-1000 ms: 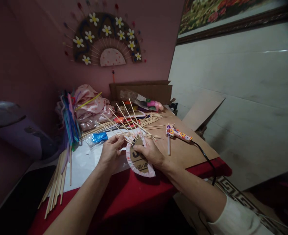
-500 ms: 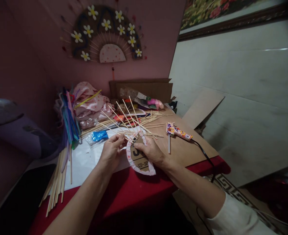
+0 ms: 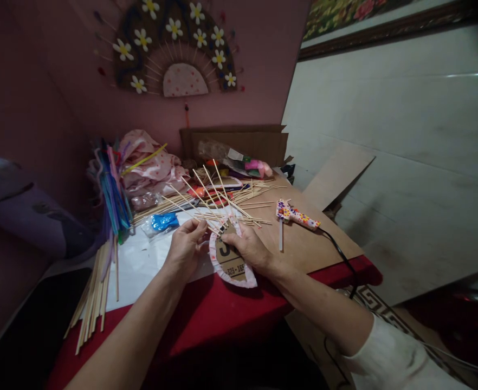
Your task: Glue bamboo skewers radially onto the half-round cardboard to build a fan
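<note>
My right hand (image 3: 252, 248) grips a half-round cardboard piece (image 3: 230, 262), thumb on its brown printed face. Gathered pink-and-white fabric wraps the piece's curved rim. Several thin wooden sticks (image 3: 210, 187) fan out and away from its far edge, their near ends meeting the cardboard. At the left of that fan, my left hand (image 3: 188, 244) is closed, thumb and fingertips pinched on a wooden stick (image 3: 211, 228) close to the cardboard. Part of the pinch is hidden by the fingers.
A flower-patterned glue gun (image 3: 298, 214) with a black cord lies at right. Loose sticks (image 3: 90, 303) hang over the left table edge. A blue packet (image 3: 164, 221), colourful pipe cleaners (image 3: 112, 189) and bunched pink fabric (image 3: 149, 162) are at left. A decorated fan (image 3: 174, 49) hangs on the wall.
The view has shifted slightly. Both hands keep nearly the same hold on the cardboard piece and stick, with hardly any movement.
</note>
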Available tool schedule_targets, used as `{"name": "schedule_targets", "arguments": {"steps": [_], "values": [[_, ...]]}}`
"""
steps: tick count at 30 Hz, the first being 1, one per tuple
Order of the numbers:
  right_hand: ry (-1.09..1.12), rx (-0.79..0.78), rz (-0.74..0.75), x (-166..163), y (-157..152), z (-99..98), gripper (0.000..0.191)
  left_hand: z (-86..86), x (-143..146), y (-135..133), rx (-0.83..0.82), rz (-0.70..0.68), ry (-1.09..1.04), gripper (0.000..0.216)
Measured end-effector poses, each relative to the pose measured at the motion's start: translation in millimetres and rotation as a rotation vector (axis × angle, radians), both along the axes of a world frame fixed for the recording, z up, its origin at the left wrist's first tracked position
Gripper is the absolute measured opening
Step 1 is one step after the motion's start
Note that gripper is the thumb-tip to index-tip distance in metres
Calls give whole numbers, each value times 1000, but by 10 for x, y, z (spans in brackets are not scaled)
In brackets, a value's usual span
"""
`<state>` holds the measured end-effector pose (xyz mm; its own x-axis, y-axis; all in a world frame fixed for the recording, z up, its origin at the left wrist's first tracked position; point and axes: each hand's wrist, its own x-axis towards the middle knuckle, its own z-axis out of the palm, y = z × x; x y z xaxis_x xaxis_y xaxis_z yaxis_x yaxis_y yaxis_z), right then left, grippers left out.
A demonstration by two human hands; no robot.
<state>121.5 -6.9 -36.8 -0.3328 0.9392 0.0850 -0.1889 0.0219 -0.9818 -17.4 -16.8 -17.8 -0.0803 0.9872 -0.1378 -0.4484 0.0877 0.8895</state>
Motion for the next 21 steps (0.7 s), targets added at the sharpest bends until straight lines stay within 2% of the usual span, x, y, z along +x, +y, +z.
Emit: {"name": "schedule_targets", "arguments": {"steps": [3,7,13,21], "values": [[26,-38,46,-1,-6,23,8,-16,9,6,11,19,15,29],[27,-65,35,-4,-19,54,9,-39,29,4,33,46,24,28],[75,-50,60,-15,-38,99,8,-51,56,-1,53,84,33,30],[30,-21,15,-7,-37,98,8,-43,70,-14,53,82,-23,30]]}}
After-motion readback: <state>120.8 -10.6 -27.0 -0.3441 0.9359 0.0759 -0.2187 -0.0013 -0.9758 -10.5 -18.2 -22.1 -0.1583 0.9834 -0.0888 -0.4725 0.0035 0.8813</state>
